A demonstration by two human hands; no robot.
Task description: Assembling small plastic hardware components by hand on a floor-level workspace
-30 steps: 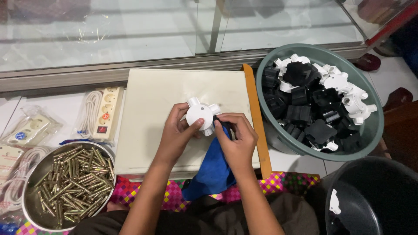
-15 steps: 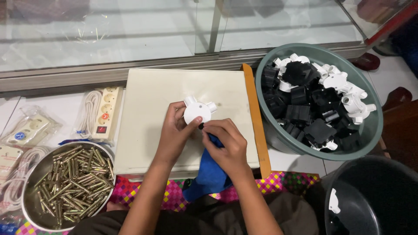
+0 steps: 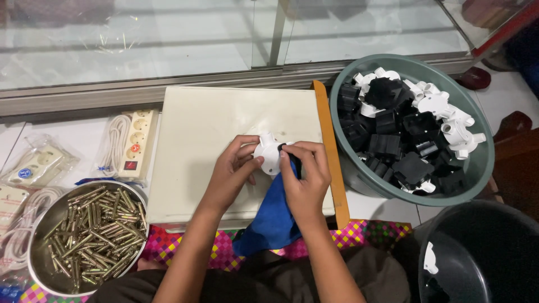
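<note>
Left hand (image 3: 233, 168) fingers grasping small round white plastic fitting (image 3: 268, 155); right hand (image 3: 306, 177) fingers clenched on its edge, blue cloth (image 3: 275, 216) just below them.

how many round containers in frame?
3: metal bowl of brass pins lower left, green basin of plastic parts at right, black bucket lower right, cut off by the frame.

Clear plastic packages (image 3: 35, 163) holding white sockets and cords lie at the far left.
</note>
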